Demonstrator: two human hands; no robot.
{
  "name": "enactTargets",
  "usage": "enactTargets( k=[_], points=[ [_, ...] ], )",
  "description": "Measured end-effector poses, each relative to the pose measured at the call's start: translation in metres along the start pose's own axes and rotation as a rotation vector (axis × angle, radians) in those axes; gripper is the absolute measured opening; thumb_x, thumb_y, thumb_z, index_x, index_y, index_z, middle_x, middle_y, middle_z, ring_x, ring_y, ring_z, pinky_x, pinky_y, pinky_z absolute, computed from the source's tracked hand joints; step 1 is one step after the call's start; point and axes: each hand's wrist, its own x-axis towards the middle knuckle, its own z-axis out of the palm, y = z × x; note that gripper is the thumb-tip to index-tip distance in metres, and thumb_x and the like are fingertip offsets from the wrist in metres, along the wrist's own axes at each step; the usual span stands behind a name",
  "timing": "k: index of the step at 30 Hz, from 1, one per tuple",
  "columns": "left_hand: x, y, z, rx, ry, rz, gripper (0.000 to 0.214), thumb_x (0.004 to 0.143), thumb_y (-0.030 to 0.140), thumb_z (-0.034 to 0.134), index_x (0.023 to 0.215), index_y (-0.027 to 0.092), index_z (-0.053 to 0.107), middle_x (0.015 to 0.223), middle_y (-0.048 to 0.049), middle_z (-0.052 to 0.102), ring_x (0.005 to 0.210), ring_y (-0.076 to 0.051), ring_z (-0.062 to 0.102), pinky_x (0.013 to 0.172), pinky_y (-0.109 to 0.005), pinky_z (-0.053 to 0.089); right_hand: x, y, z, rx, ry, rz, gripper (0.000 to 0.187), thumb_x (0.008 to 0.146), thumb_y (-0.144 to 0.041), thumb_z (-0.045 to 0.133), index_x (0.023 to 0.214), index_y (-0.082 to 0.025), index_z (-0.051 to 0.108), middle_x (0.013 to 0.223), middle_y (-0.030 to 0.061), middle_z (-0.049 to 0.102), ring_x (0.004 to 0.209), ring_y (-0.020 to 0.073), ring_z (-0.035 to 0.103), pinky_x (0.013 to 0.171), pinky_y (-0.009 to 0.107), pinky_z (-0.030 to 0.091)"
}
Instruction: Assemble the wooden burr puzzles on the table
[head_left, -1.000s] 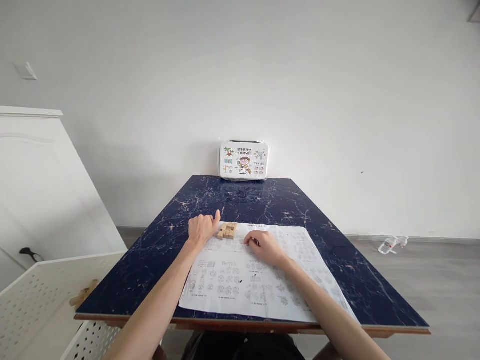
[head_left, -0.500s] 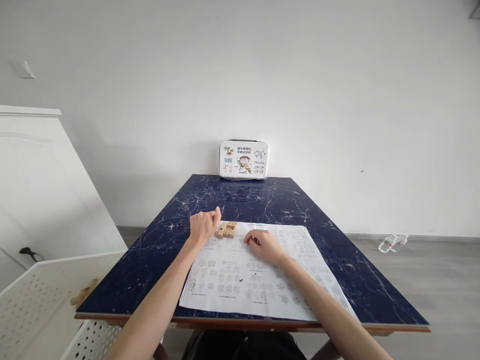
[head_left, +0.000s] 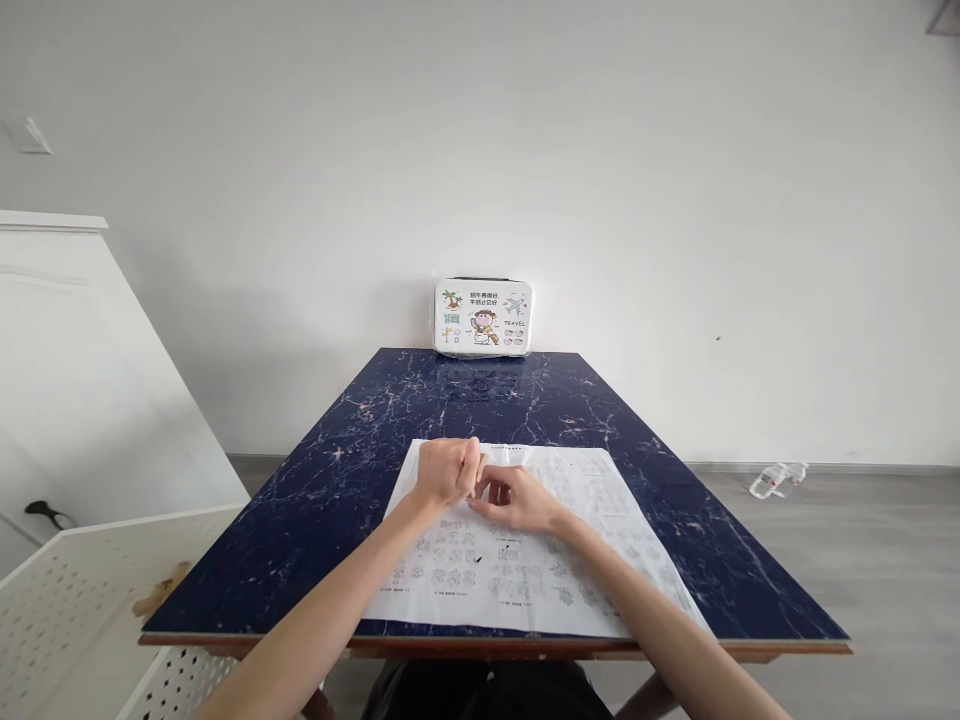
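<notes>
My left hand (head_left: 450, 470) is closed, its fingers curled round a small group of pale wooden blocks (head_left: 481, 463). Only a sliver of the wood shows between my two hands; the hand hides the rest. From the other side, my right hand (head_left: 516, 498) bends its thumb and fingers in against the blocks, in a pinch. Both hands are over the upper part of a white printed sheet (head_left: 577, 590), which is covered with rows of small grey diagrams.
The sheet lies on a dark blue marbled table (head_left: 360, 430). At its far edge a white cartoon case (head_left: 483, 318) stands against the wall. A white perforated basket (head_left: 82, 570) is at the left, a white cabinet (head_left: 82, 380) behind it. Clear plastic bottles (head_left: 776, 480) lie on the floor at right.
My left hand has moved right onto the wooden blocks, which were in plain view on the sheet. The right hand has shifted slightly down and its fingers now meet the blocks.
</notes>
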Motion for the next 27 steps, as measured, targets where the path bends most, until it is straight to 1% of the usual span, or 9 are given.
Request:
enactTargets(
  k=[5, 8, 13, 15, 17, 19, 22, 25, 27],
  points=[
    [-0.003, 0.01, 0.007, -0.103, -0.015, 0.031, 0.067, 0.106, 0.041, 0.011, 0.053, 0.021, 0.046, 0.06, -0.0025, 0.064, 0.061, -0.016, 0.057, 0.067, -0.029, 0.04, 0.001, 0.003, 0.003, 0.012, 0.032, 0.01, 0.012, 0.086, -0.029, 0.063, 0.078, -0.019, 0.065, 0.061, -0.0024, 0.06, 0.052, 0.01, 0.05, 0.052, 0.023, 0.04],
    [-0.002, 0.012, 0.008, -0.186, -0.01, -0.012, 0.065, 0.108, 0.044, 0.011, 0.059, 0.021, 0.046, 0.059, -0.0009, 0.058, 0.059, -0.016, 0.054, 0.066, -0.029, 0.038, 0.002, 0.005, 0.002, 0.065, 0.051, 0.006, 0.013, 0.088, -0.028, 0.061, 0.081, -0.02, 0.068, 0.065, -0.001, 0.064, 0.052, 0.0105, 0.048, 0.054, 0.024, 0.039],
    [0.003, 0.01, 0.01, -0.396, 0.092, -0.114, 0.054, 0.109, 0.05, 0.014, 0.076, 0.022, 0.046, 0.062, 0.0025, 0.047, 0.059, -0.015, 0.048, 0.062, -0.028, 0.034, 0.005, 0.008, -0.005, 0.297, 0.132, 0.056, 0.031, 0.095, -0.046, 0.057, 0.081, -0.021, 0.066, 0.071, 0.0012, 0.068, 0.054, 0.0121, 0.051, 0.055, 0.026, 0.039],
    [0.005, 0.008, 0.013, -0.537, 0.113, -0.143, 0.052, 0.108, 0.054, 0.016, 0.084, 0.022, 0.048, 0.064, 0.0033, 0.043, 0.059, -0.015, 0.045, 0.061, -0.028, 0.035, 0.007, 0.012, -0.009, 0.409, 0.245, 0.101, 0.037, 0.093, -0.054, 0.059, 0.078, -0.021, 0.063, 0.067, 0.0002, 0.063, 0.053, 0.0122, 0.05, 0.053, 0.026, 0.038],
    [0.006, 0.006, 0.017, -0.713, 0.043, -0.176, 0.05, 0.106, 0.06, 0.021, 0.096, 0.021, 0.051, 0.066, 0.0043, 0.04, 0.058, -0.014, 0.042, 0.058, -0.027, 0.035, 0.01, 0.019, -0.013, 0.492, 0.417, 0.164, 0.041, 0.091, -0.059, 0.061, 0.075, -0.021, 0.06, 0.064, -0.0015, 0.058, 0.051, 0.0116, 0.046, 0.05, 0.026, 0.034],
    [0.007, 0.005, 0.023, -0.852, -0.073, -0.209, 0.047, 0.102, 0.064, 0.035, 0.107, 0.021, 0.052, 0.066, 0.005, 0.04, 0.055, -0.013, 0.041, 0.055, -0.026, 0.034, 0.012, 0.027, -0.016, 0.561, 0.591, 0.236, 0.045, 0.087, -0.062, 0.063, 0.069, -0.022, 0.055, 0.056, -0.0044, 0.048, 0.048, 0.011, 0.04, 0.048, 0.026, 0.03],
    [0.007, 0.006, 0.031, -0.971, -0.242, -0.226, 0.044, 0.096, 0.06, 0.054, 0.112, 0.02, 0.055, 0.069, 0.0031, 0.049, 0.057, -0.013, 0.047, 0.055, -0.026, 0.037, 0.014, 0.039, -0.02, 0.648, 0.786, 0.325, 0.044, 0.083, -0.061, 0.066, 0.068, -0.022, 0.052, 0.054, -0.0062, 0.041, 0.047, 0.0104, 0.034, 0.046, 0.027, 0.026],
    [0.008, 0.009, 0.039, -1.087, -0.383, -0.232, 0.044, 0.096, 0.057, 0.057, 0.111, 0.017, 0.062, 0.088, -0.0069, 0.065, 0.073, -0.017, 0.06, 0.066, -0.029, 0.046, 0.015, 0.047, -0.023, 0.693, 0.91, 0.371, 0.04, 0.082, -0.056, 0.067, 0.069, -0.022, 0.05, 0.055, -0.0069, 0.039, 0.047, 0.0098, 0.031, 0.046, 0.027, 0.024],
    [0.008, 0.009, 0.043, -1.148, -0.403, -0.242, 0.045, 0.095, 0.056, 0.058, 0.115, 0.017, 0.064, 0.105, -0.0127, 0.069, 0.092, -0.023, 0.066, 0.077, -0.033, 0.05, 0.015, 0.05, -0.024, 0.716, 0.951, 0.389, 0.038, 0.083, -0.053, 0.067, 0.07, -0.023, 0.049, 0.056, -0.0072, 0.038, 0.047, 0.0096, 0.03, 0.046, 0.026, 0.024]
  ],
)
